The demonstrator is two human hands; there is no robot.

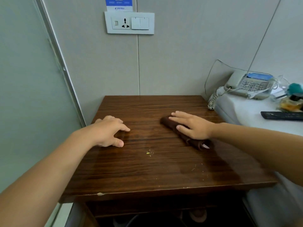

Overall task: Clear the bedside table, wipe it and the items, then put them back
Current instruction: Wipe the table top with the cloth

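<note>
The table (pixel 164 169) has already been cleared: nothing is left on its top except a brown cloth (pixel 185 135) and some crumbs (pixel 148 152) near the middle, with a few more toward the front right corner. The phone (pixel 249 86), the remote (pixel 282 115) and some small bottles (pixel 293 99) are seen on the white surface just right of the table, so it is judged that they were moved there. The wiping seems to be under way and is not finished, since crumbs remain; the items must then be wiped and put back. The right hand (pixel 191 125) is laid flat and open on the folded cloth, pressing it on the right half of the table, with no fingers closed around it. The left hand (pixel 108 131) is rested on the left half, fingers bent, fingertips touching the wood, and nothing is held in it.
</note>
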